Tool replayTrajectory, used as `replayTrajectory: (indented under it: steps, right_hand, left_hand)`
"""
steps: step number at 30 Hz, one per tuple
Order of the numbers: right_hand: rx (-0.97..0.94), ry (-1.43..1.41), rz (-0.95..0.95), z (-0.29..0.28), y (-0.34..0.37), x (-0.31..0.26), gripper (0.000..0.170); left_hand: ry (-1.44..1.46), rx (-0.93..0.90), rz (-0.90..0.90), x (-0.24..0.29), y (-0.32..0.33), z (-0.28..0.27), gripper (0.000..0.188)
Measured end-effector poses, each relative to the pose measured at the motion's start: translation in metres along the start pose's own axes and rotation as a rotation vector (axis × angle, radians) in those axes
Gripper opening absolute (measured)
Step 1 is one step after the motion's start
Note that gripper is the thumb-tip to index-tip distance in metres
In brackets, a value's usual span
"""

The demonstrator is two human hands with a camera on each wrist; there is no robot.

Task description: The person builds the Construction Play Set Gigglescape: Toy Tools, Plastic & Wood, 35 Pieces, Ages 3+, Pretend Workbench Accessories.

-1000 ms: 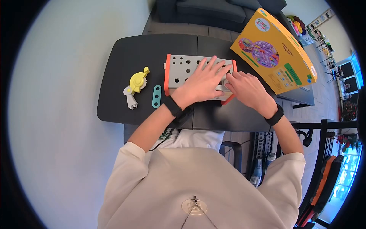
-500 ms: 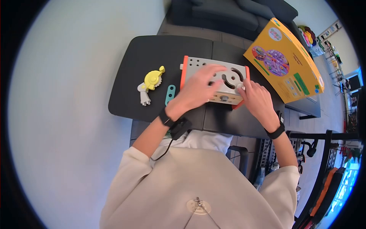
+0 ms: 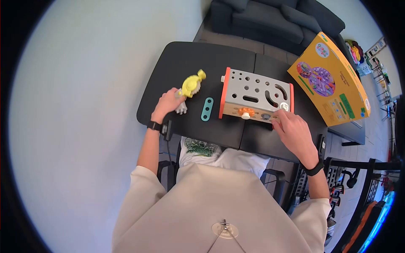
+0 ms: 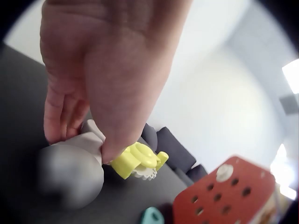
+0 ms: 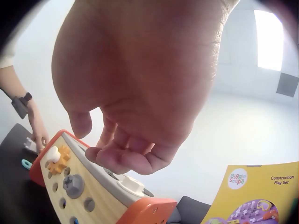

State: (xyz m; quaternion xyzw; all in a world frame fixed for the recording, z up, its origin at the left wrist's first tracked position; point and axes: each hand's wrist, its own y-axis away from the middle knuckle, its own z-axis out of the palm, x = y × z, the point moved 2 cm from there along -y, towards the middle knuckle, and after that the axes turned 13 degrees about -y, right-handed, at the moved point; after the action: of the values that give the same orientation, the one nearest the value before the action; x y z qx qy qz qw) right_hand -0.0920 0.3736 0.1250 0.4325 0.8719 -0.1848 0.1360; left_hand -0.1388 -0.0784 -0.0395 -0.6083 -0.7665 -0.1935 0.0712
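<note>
My left hand (image 3: 168, 102) grips the grey handle of a yellow toy circular saw (image 3: 192, 85) lying at the left of the table. In the left wrist view, thumb and fingers lie on either side of the grey handle (image 4: 77, 168). My right hand (image 3: 296, 134) hovers at the front right corner of a grey-topped toy workbench (image 3: 259, 80), beside a white screw (image 3: 284, 106) set in its top. Seen from the right wrist, the fingers are loosely curled above this screw (image 5: 132, 184), with nothing between them and the thumb.
A teal strip with holes (image 3: 206, 109) lies between saw and workbench. On the workbench's wooden front are an orange gear (image 3: 247, 111) and a grey bolt (image 5: 73, 185). A yellow box (image 3: 331, 82) stands at the right; beyond the black table (image 3: 211, 52) is a dark sofa (image 3: 274, 25).
My left hand has left the workbench top, moved left and taken hold of the toy saw. The right hand has come off the white screw toward the front. The head view has shifted.
</note>
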Motion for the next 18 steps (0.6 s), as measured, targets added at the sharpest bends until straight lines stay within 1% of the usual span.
replayTrajectory:
  steps: [1, 2, 3, 5, 7, 8, 9, 11, 12, 14, 18]
  right_hand:
    - [-0.016, -0.001, 0.001, 0.002, -0.001, 0.000, 0.018]
    - [-0.031, -0.003, 0.003, 0.003, -0.002, -0.001, 0.018]
    - [-0.030, -0.001, 0.004, 0.003, -0.004, -0.002, 0.018]
    - [-0.032, -0.036, 0.000, 0.003, -0.007, -0.005, 0.017]
    - [-0.041, -0.046, 0.002, 0.004, -0.012, -0.007, 0.017]
    - [-0.050, -0.057, 0.003, 0.005, -0.015, -0.008, 0.017]
    - [-0.049, -0.054, 0.005, 0.006, -0.018, -0.009, 0.017]
    - [-0.038, -0.061, 0.006, 0.009, -0.023, -0.011, 0.016]
    - [-0.037, -0.058, 0.009, 0.010, -0.025, -0.012, 0.016]
    - [-0.021, -0.042, -0.028, 0.012, -0.027, -0.015, 0.017]
    - [-0.028, -0.048, -0.026, 0.013, -0.025, -0.017, 0.018]
  left_hand:
    - [0.203, -0.082, -0.027, 0.006, -0.006, -0.010, 0.054]
    - [0.299, -0.066, 0.004, 0.016, -0.012, -0.020, 0.057]
    - [0.462, -0.029, 0.039, 0.031, -0.013, -0.031, 0.060]
    - [0.655, 0.053, 0.172, 0.074, -0.010, -0.060, 0.051]
    - [0.705, 0.110, 0.359, 0.119, 0.001, -0.089, 0.053]
    - [0.759, 0.149, 0.455, 0.137, 0.002, -0.093, 0.054]
    - [0.765, 0.206, 0.594, 0.151, -0.004, -0.091, 0.051]
    - [0.777, 0.139, 0.695, 0.173, -0.018, -0.085, 0.049]
    - [0.780, 0.137, 0.699, 0.184, -0.013, -0.087, 0.049]
    - [0.529, 0.096, 0.706, 0.205, 0.000, -0.097, 0.047]
    - [0.498, 0.065, 0.694, 0.209, -0.005, -0.086, 0.047]
